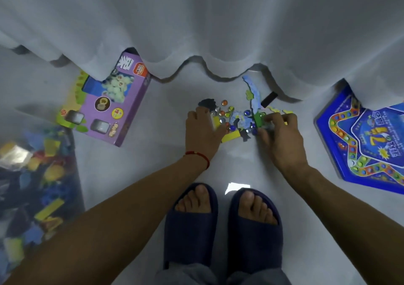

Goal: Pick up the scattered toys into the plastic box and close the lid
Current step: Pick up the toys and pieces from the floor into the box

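The toy pile (238,114) lay just below the curtain hem (196,59). The left hand (202,131) pressed flat on it; the right hand (282,136) pinched pieces. The plastic box (32,175) stood far left.

Dim, cool-toned head view with 1 bright specular patch on the glossy floor (237,187), soft dark shadows under the curtain (196,33) hem, heavy wide-angle bending at the edges, and overall soft focus, blurriest at the left edge.
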The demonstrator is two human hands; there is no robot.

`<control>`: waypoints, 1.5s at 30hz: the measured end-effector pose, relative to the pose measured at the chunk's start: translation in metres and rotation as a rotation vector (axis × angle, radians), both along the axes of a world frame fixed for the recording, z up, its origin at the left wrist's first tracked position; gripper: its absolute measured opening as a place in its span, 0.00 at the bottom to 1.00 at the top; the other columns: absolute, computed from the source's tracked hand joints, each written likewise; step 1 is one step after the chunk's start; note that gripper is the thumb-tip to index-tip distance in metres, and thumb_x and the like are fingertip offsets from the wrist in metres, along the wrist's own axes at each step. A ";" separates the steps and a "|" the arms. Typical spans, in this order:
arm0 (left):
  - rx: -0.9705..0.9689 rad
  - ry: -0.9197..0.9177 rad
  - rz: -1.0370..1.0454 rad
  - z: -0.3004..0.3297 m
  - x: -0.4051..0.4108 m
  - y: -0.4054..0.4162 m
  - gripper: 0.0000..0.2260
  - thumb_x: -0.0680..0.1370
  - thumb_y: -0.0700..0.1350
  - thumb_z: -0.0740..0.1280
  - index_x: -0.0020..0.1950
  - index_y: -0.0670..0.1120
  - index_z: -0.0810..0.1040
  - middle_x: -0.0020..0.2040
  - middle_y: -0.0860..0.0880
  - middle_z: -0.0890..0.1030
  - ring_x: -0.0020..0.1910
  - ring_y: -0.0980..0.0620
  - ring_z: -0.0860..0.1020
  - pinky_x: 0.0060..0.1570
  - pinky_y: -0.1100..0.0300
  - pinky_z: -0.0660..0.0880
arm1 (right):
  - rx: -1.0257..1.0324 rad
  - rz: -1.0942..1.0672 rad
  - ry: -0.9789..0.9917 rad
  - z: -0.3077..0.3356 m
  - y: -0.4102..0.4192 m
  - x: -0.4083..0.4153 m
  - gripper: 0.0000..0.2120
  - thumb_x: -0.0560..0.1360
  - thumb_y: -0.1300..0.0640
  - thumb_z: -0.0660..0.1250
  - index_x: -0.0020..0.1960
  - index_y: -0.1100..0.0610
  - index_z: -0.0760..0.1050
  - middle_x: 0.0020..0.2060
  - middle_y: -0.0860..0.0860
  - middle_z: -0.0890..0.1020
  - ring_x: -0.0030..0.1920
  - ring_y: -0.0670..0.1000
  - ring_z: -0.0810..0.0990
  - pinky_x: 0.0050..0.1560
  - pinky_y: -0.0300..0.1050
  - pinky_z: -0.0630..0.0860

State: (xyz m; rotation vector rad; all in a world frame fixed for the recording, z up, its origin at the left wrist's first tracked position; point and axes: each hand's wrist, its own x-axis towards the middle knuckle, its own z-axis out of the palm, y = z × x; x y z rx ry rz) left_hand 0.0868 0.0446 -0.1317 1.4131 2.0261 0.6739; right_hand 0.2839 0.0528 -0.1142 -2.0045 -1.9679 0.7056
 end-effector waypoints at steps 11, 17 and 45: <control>-0.104 0.140 -0.047 0.002 -0.002 0.012 0.26 0.72 0.43 0.71 0.67 0.39 0.68 0.57 0.40 0.74 0.54 0.44 0.74 0.48 0.61 0.66 | 0.035 -0.469 0.566 0.004 -0.010 0.013 0.10 0.83 0.48 0.58 0.54 0.53 0.73 0.43 0.52 0.80 0.37 0.49 0.78 0.37 0.49 0.76; -0.153 0.271 -0.074 0.000 -0.014 -0.005 0.18 0.72 0.39 0.68 0.60 0.38 0.70 0.53 0.39 0.74 0.49 0.43 0.74 0.44 0.60 0.65 | -0.548 -0.897 1.518 0.019 -0.010 0.022 0.13 0.78 0.51 0.57 0.39 0.56 0.72 0.32 0.53 0.73 0.30 0.51 0.73 0.30 0.40 0.73; 0.108 0.231 -0.377 -0.012 0.000 -0.029 0.12 0.73 0.44 0.58 0.54 0.42 0.73 0.44 0.45 0.72 0.37 0.51 0.69 0.36 0.58 0.67 | 0.031 0.149 0.104 -0.007 -0.018 0.003 0.09 0.83 0.54 0.59 0.61 0.54 0.73 0.51 0.52 0.76 0.46 0.52 0.76 0.48 0.46 0.74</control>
